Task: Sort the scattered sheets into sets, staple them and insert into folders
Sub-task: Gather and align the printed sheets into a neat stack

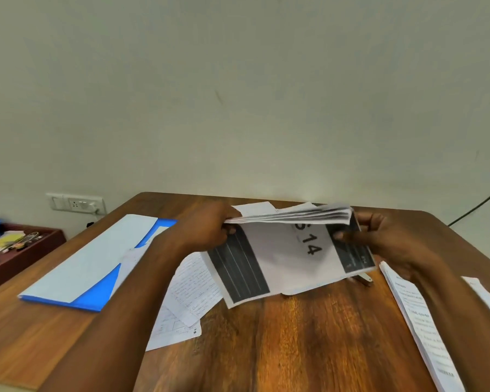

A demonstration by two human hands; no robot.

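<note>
Above the middle of the wooden table (309, 335) I hold a stack of sheets (289, 250) between both hands. Its lowest sheet hangs toward me and shows the number 14 and dark bands at both ends. My left hand (210, 227) grips the stack's left edge. My right hand (385, 239) grips the right edge, thumb on the dark band. Handwritten sheets (193, 290) lie on the table under my left forearm. A blue folder (96, 292) with a white sheet (96, 258) on it lies at the left.
A printed sheet (419, 329) and another white sheet (484, 295) lie at the right edge. A small pale object (364, 278), perhaps a stapler, peeks from under the held stack. A dark red tray (20, 250) with small stationery stands left of the table. A wall socket (77, 205) is behind.
</note>
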